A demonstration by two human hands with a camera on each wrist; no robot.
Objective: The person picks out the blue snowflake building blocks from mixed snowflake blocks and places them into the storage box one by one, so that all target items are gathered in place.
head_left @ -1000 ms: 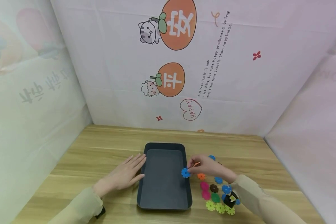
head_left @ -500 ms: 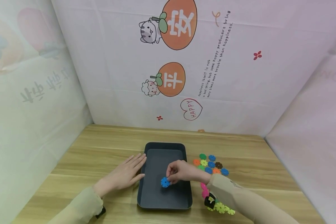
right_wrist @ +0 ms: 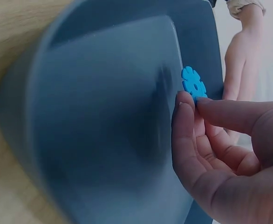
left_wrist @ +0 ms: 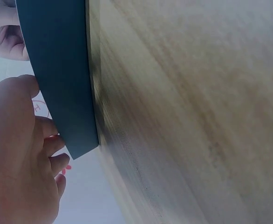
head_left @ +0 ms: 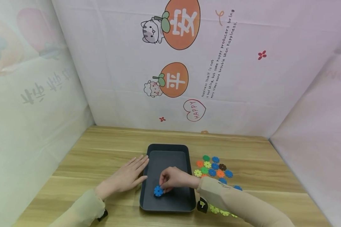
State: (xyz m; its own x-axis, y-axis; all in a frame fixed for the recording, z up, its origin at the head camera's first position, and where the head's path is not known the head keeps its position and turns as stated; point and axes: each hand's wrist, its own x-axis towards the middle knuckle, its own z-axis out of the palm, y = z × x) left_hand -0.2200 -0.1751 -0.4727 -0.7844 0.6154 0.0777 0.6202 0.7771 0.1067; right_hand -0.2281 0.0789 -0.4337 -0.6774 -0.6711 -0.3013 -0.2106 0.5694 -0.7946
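Observation:
Between thumb and forefinger, my right hand (head_left: 174,178) pinches a blue snowflake disc (head_left: 158,191), a flat round notched piece with a small centre hole. It is held over the lower left part of a dark grey rectangular tray (head_left: 170,164). The right wrist view shows the blue disc (right_wrist: 193,82) gripped at its edge, above the tray floor (right_wrist: 108,93). My left hand (head_left: 128,176) rests with straight fingers on the tray's left rim. In the left wrist view, that hand's fingertips touch the outer side wall (left_wrist: 62,79).
Several snowflake discs in green, orange, yellow, blue and brown (head_left: 222,167) lie on the wooden table (head_left: 110,142) right of the tray. The right sleeve (head_left: 230,195) covers some of them. Printed cloth walls (head_left: 125,78) stand around the table.
My right hand has carried the blue disc left, from the tray's right rim to over its lower left part. My left hand has stayed in place.

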